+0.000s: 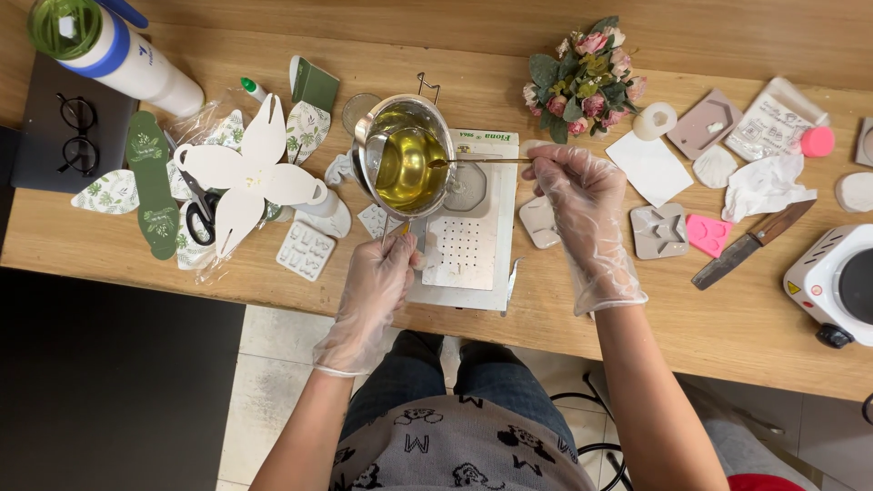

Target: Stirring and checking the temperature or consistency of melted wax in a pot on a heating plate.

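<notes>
Fingers (pixel 556 164) of our gloved right hand (pixel 587 214) are pinched on a thin stirring stick (pixel 482 162) whose tip sits in the yellow liquid of the small metal pot (pixel 406 155), while our left hand (pixel 377 277) is clamped on the pot's handle over the white scale (pixel 468 250). We judge the liquid fully melted and under stirring, with the 2 moulds, grey star (pixel 659 230) and pink (pixel 707 234), unfilled on the tabletop (pixel 637 300). Flowers (pixel 585 77), knife (pixel 750 244) and hotplate (pixel 832 282) lie near, none blocking.

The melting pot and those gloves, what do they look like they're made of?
The melting pot looks like polished metal, probably stainless steel: a shiny, mirror-bright rim. The gloves on the left hand and right hand look like thin clear plastic film, wrinkled and see-through.
</notes>
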